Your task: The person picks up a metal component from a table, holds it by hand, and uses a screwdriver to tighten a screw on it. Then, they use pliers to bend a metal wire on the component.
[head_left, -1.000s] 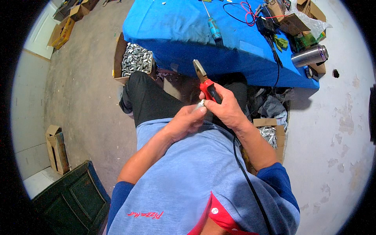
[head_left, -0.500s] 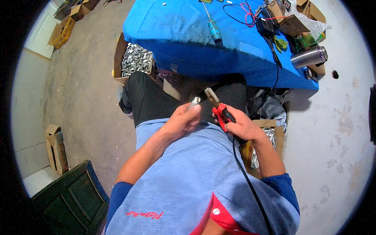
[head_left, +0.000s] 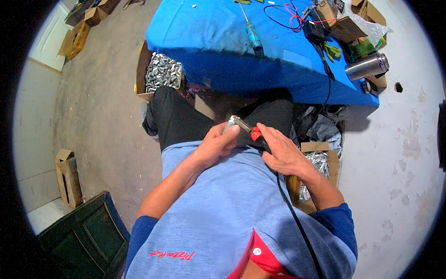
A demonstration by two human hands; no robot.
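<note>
Over my lap, my left hand (head_left: 213, 146) pinches a small silvery metal piece (head_left: 229, 122) between thumb and fingers. My right hand (head_left: 284, 152) is closed round a pair of pliers (head_left: 244, 125) with red handles. The jaws point left and meet the upper end of the metal piece; how firmly they grip it I cannot tell. Most of the handles are hidden under my right hand. A cardboard box (head_left: 141, 69) full of similar silvery pieces (head_left: 163, 72) stands beyond my left knee.
A blue-covered table (head_left: 209, 37) lies ahead, bearing a screwdriver (head_left: 253, 36), a black adapter (head_left: 315, 31) and a steel flask (head_left: 367, 66). Another box (head_left: 332, 162) of shiny pieces is by my right forearm. A black cord (head_left: 297, 223) runs down my shirt.
My right hand has turned the pliers and brought their jaws down and left, from apart to touching the metal piece. My left hand has hardly moved.
</note>
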